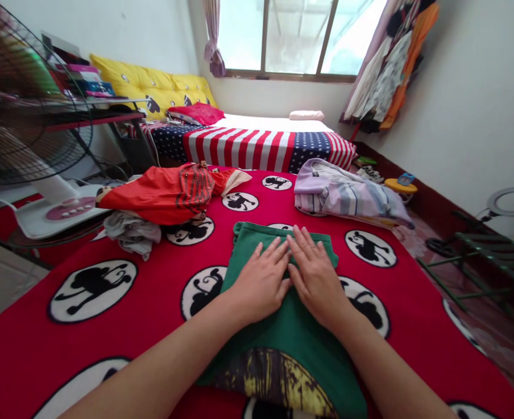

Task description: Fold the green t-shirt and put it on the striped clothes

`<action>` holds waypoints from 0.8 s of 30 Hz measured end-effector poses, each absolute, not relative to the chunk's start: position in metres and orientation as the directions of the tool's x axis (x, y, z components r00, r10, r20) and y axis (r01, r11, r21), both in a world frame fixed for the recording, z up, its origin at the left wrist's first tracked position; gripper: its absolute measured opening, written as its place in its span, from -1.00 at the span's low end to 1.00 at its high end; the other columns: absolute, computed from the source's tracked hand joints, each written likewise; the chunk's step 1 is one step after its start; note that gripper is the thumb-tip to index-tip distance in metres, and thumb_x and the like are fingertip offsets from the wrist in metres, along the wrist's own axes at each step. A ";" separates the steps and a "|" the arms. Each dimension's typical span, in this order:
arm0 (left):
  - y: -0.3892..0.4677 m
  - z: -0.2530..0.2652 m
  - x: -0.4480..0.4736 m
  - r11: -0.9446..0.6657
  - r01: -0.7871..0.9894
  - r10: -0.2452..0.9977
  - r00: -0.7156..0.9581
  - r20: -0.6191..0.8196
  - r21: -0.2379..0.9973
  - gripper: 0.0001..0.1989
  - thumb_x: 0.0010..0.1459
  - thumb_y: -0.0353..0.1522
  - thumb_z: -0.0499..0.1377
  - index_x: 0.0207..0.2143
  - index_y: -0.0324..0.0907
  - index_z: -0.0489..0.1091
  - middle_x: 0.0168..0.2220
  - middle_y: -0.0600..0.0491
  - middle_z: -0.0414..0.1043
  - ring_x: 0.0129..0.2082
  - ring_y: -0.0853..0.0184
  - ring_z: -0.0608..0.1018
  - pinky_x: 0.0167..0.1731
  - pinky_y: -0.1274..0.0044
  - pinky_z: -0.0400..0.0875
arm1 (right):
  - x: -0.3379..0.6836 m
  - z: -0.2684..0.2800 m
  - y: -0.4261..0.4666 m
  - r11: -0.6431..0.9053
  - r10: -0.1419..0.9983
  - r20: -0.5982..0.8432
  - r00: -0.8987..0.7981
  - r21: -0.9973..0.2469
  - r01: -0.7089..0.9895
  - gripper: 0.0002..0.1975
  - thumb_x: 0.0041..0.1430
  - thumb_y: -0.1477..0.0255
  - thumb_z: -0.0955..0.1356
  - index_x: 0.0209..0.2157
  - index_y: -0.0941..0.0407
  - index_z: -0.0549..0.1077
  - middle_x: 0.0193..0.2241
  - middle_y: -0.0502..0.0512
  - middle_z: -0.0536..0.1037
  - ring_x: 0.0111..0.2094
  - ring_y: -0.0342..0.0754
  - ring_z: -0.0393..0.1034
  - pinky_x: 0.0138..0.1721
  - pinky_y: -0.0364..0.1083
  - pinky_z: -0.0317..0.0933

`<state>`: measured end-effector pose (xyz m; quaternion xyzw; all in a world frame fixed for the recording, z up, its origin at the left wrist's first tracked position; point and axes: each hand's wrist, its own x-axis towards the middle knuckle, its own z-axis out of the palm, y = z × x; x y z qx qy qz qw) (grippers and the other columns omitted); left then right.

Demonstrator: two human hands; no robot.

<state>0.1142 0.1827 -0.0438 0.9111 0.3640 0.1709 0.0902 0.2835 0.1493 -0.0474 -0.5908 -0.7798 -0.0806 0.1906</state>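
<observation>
A green T-shirt (257,331) with a yellow and dark print lies folded lengthwise on the red blanket (152,302). My left hand (263,279) rests flat on its upper part, fingers stretched out. Beside it, my right hand (318,276) also lies flat on the green cloth. The fingertips of both hands come close together near the shirt's far edge. Neither hand grips anything. Part of the shirt is hidden under my hands and forearms.
A pile of red clothing (165,192) sits far left, with crumpled grey cloth (132,230) beside it. Folded lilac and striped clothes (344,192) lie far right. A standing fan (60,203) is at the left edge. A green rack-like stool (496,256) stands on the floor at right.
</observation>
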 end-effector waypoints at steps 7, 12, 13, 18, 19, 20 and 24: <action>0.207 -0.051 0.085 -0.618 0.725 0.785 0.590 0.189 0.304 -0.39 0.28 -0.07 -0.03 0.31 -0.07 0.04 0.38 -0.05 -0.14 0.37 0.11 -0.05 0.28 0.12 -0.13 | 0.309 -0.069 0.153 0.127 0.949 0.298 -0.103 -0.060 0.990 -0.41 0.35 0.22 0.16 0.29 0.22 0.11 0.31 0.21 0.04 0.33 0.14 -0.13 0.24 0.31 -0.10; 0.213 -0.049 0.080 -0.577 0.757 0.816 0.554 0.167 0.308 -0.41 0.30 -0.10 -0.04 0.32 -0.04 0.00 0.38 -0.04 -0.15 0.37 0.13 -0.04 0.26 0.04 -0.17 | 0.293 -0.034 0.132 0.082 0.912 0.406 -0.062 -0.034 0.996 -0.59 0.24 0.39 0.27 0.08 0.23 0.41 0.22 0.36 0.25 0.25 0.28 0.08 0.17 0.36 0.00; 0.213 -0.049 0.080 -0.580 0.756 0.813 0.559 0.161 0.305 -0.40 0.30 -0.10 -0.04 0.32 -0.05 -0.01 0.38 -0.04 -0.16 0.37 0.13 -0.05 0.26 0.04 -0.18 | 0.283 -0.023 0.121 0.151 0.911 0.396 -0.117 -0.058 0.987 -0.63 0.21 0.41 0.29 0.03 0.18 0.45 0.16 0.33 0.34 0.18 0.24 0.21 0.14 0.28 0.12; 0.212 -0.048 0.081 -0.585 0.760 0.810 0.565 0.157 0.283 -0.38 0.30 -0.06 -0.07 0.33 -0.07 -0.01 0.38 0.00 -0.16 0.37 0.17 -0.05 0.27 0.05 -0.18 | 0.227 -0.016 0.059 0.561 0.804 0.276 -0.526 -0.060 0.826 -0.64 -0.01 0.19 0.44 -0.19 0.10 0.55 -0.17 0.23 0.61 -0.20 0.13 0.53 -0.38 -0.08 0.44; 0.212 -0.049 0.081 -0.584 0.762 0.811 0.562 0.161 0.279 -0.38 0.29 -0.05 -0.07 0.32 -0.06 -0.01 0.38 0.00 -0.16 0.37 0.18 -0.05 0.27 0.05 -0.18 | 0.218 -0.026 0.049 0.584 0.773 0.305 -0.556 0.000 0.812 -0.62 -0.03 0.19 0.45 -0.20 0.13 0.56 -0.18 0.28 0.60 -0.18 0.18 0.53 -0.41 -0.07 0.43; 0.212 -0.049 0.081 -0.583 0.764 0.812 0.560 0.164 0.276 -0.38 0.29 -0.04 -0.07 0.32 -0.06 0.00 0.38 0.01 -0.16 0.37 0.19 -0.05 0.27 0.06 -0.18 | 0.211 -0.037 0.042 0.586 0.750 0.340 -0.568 0.059 0.808 -0.61 -0.02 0.22 0.44 -0.19 0.17 0.55 -0.16 0.33 0.59 -0.14 0.23 0.51 -0.42 -0.05 0.43; 0.213 -0.049 0.080 -0.582 0.759 0.813 0.554 0.180 0.292 -0.39 0.28 -0.05 -0.04 0.31 -0.04 0.04 0.38 0.01 -0.12 0.36 0.19 -0.02 0.27 0.06 -0.16 | 0.196 -0.071 0.036 0.549 0.718 0.418 -0.556 0.150 0.822 -0.70 0.06 0.45 0.34 -0.15 0.24 0.53 -0.08 0.39 0.54 -0.10 0.28 0.49 -0.45 -0.01 0.43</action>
